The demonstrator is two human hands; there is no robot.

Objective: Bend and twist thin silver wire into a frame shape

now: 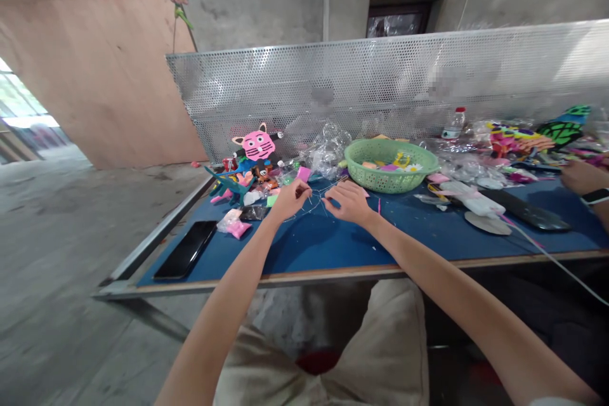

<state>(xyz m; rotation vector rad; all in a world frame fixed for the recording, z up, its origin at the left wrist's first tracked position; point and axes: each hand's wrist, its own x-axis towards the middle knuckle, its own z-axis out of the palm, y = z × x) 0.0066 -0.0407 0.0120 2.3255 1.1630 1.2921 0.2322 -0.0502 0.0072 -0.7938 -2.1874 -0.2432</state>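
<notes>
Thin pale wire loops between my two hands above the blue tabletop. My left hand is closed, its thumb and fingertips pinching one part of the wire. Across from it, my right hand is bent with thumb and forefinger together at the other side of the loop. The wire is too fine to trace fully. Just behind my left hand lies a small pink piece. A green plastic basket with colourful pieces stands beyond my right hand.
A black phone lies at the left edge. Clay figures and a pink cat face stand behind it. A perforated metal screen closes the back. On the right are a white cabled device, a bottle and another person's hand.
</notes>
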